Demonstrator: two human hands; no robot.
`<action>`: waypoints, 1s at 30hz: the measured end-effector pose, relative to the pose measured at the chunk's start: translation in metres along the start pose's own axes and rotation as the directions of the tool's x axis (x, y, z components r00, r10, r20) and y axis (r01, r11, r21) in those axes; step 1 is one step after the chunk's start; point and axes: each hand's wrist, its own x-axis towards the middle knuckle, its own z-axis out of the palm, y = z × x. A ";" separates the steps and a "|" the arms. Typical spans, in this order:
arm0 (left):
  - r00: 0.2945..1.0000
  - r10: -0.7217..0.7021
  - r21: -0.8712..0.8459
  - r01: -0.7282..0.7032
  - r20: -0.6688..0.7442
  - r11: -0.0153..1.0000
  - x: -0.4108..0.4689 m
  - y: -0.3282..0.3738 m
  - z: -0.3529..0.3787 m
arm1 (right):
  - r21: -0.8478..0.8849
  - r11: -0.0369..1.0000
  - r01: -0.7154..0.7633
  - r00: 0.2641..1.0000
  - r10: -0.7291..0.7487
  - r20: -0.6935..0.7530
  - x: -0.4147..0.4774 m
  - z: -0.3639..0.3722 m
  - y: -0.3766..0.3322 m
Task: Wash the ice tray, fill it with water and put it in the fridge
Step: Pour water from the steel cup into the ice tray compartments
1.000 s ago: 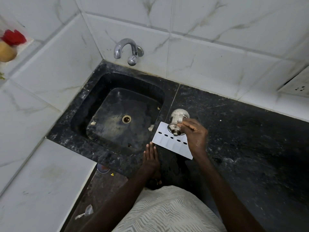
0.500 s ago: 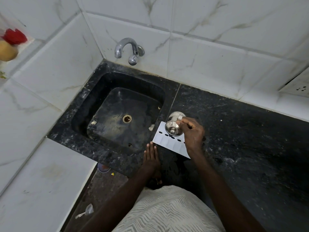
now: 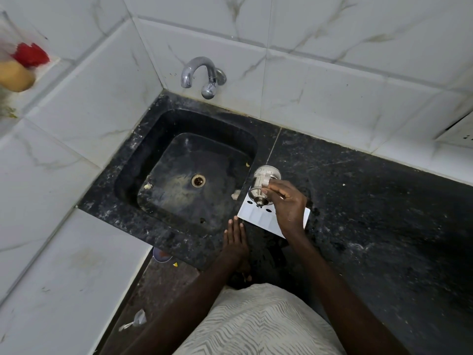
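Observation:
A white ice tray [image 3: 258, 217] with small dark holes lies flat on the black counter, just right of the sink. Directly above it my right hand [image 3: 288, 204] grips a small shiny metal cup [image 3: 262, 187], tipped with its narrow end pointing down at the tray. The hand hides part of the tray. My left hand [image 3: 235, 239] rests flat on the counter edge, fingers together and extended, just left of the tray and touching nothing else.
A black stone sink [image 3: 189, 175] with a brass drain [image 3: 198, 180] lies to the left, food scraps on its bottom. A chrome tap [image 3: 202, 75] juts from the white tiled wall. Dark counter [image 3: 371, 213] stretches right. Red and yellow items [image 3: 21, 65] sit far left.
My right hand has tilted the metal cup further over the tray and shifted slightly. The left hand and the tray have stayed put.

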 end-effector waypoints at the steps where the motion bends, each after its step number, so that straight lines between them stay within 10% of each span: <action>1: 1.000 -0.002 0.000 0.002 -0.001 1.000 0.000 0.000 0.000 | 0.000 1.000 0.002 1.000 -0.002 0.000 0.000 0.000 0.000; 19: 1.000 0.000 -0.005 0.000 0.008 1.000 0.001 0.000 0.000 | 0.126 0.978 -0.166 0.982 0.176 -0.073 0.012 0.016 -0.002; 30: 1.000 -0.005 0.010 0.005 -0.006 1.000 0.001 0.000 0.001 | 0.019 0.999 -0.035 0.999 0.035 0.020 0.007 0.029 -0.012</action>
